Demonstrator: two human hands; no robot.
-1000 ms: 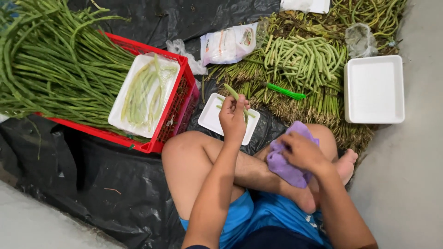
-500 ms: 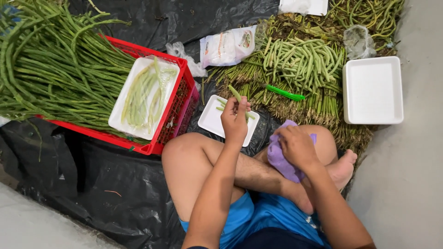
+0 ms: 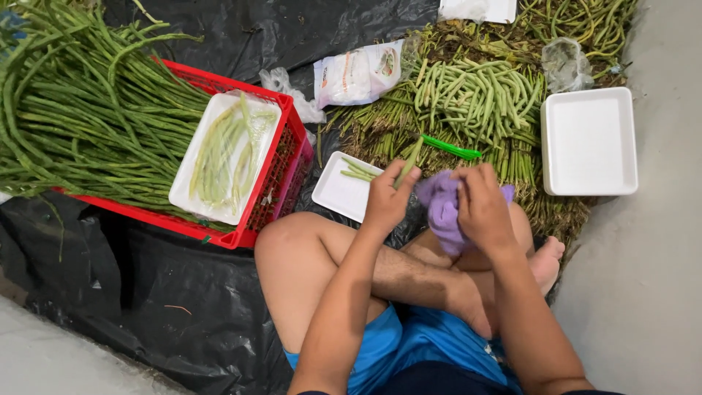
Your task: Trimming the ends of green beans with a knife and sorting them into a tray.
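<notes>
Both hands have drawn closer together since a moment ago, the left hand (image 3: pixel 387 196) coming off the small white tray (image 3: pixel 342 196) toward the purple cloth (image 3: pixel 443 211); its fingers are closing around a green bean (image 3: pixel 409 162), which is sticking up and away from the fist, just above the knee; the right hand (image 3: pixel 484 208) is lying on the cloth with fingers curled, pressing it against the leg, though whether it is truly gripping the cloth cannot be told; a few cut bean pieces (image 3: pixel 358 173) are lying on the small tray just beside the left hand; beyond the hands, bundled beans (image 3: pixel 475 95) are lying in a heap on the floor, with an empty white tray (image 3: pixel 589 143) to their right; farther left, a red crate (image 3: pixel 274 183) is holding long beans (image 3: pixel 80 124) and another white tray (image 3: pixel 223 157) of pale pods; black plastic sheeting (image 3: pixel 183 292) is spreading under it all.
</notes>
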